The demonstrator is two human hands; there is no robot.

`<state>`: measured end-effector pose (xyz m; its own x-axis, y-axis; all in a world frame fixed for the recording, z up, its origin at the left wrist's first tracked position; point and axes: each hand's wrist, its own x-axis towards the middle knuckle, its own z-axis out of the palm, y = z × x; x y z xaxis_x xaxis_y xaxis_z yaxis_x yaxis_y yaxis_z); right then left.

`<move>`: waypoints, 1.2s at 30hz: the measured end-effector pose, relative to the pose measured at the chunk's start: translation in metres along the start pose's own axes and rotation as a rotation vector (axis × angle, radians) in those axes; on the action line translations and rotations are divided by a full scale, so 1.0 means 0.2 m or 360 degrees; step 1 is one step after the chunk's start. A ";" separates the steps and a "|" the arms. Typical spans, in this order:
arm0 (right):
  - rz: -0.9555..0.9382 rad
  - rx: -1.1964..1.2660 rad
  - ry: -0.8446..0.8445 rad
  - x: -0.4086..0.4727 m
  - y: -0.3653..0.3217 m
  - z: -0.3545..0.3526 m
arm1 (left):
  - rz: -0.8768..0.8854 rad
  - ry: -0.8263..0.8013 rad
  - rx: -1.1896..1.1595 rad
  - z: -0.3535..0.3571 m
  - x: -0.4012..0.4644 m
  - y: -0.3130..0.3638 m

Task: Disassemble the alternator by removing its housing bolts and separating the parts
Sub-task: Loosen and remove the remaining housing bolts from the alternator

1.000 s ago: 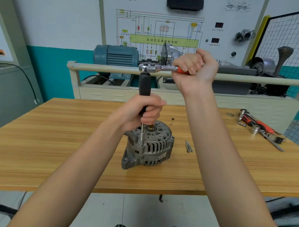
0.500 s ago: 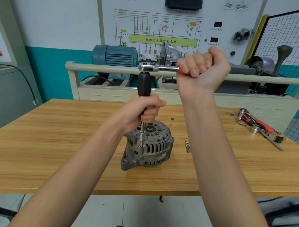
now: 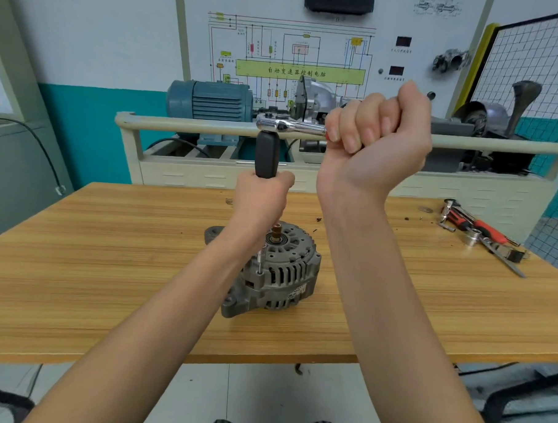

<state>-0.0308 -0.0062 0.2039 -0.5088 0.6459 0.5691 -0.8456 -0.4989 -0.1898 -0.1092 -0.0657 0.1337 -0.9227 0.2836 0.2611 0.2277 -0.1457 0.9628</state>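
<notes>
Left hand (image 3: 261, 197): grips black driver (image 3: 266, 155) upright on alternator (image 3: 278, 269).
Right hand (image 3: 375, 132): grips ratchet (image 3: 288, 125), handle toward 3 o'clock.

left hand (image 3: 261, 200): fist, gripping, low | right hand (image 3: 375, 135): fist, gripping, raised | forearms extended forward

Wall panel (image 3: 310, 52) behind the counter: wiring diagram with a yellow-green bar (image 3: 299, 72) bearing black Chinese characters, 自动变速器控制电脑. Small captions sit under the two dark display windows (image 3: 403, 41) at the panel's right, and tiny labels are scattered through the diagram, all too small to read. Alternator (image 3: 278, 275): a pale sticker (image 3: 296, 291) on the housing's lower side, print too fine to make out.
</notes>
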 end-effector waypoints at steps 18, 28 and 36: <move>0.0137 0.0055 0.0098 0.03 0.01 -0.02 | -0.0023 -0.0012 -0.0104 0.01 0.00 0.02; 0.0272 0.0025 -0.0154 0.07 -0.07 0.05 | 0.0028 -0.0330 -0.0304 -0.03 -0.02 0.13; 0.0355 -0.0216 -0.0297 0.09 -0.01 0.04 | -0.0017 -0.0267 -0.0279 -0.11 0.01 0.19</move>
<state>-0.0365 0.0016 0.2201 -0.6563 0.4058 0.6361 -0.7368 -0.5263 -0.4244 -0.1087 -0.0921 0.1694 -0.8570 0.4373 0.2728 0.1470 -0.2998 0.9426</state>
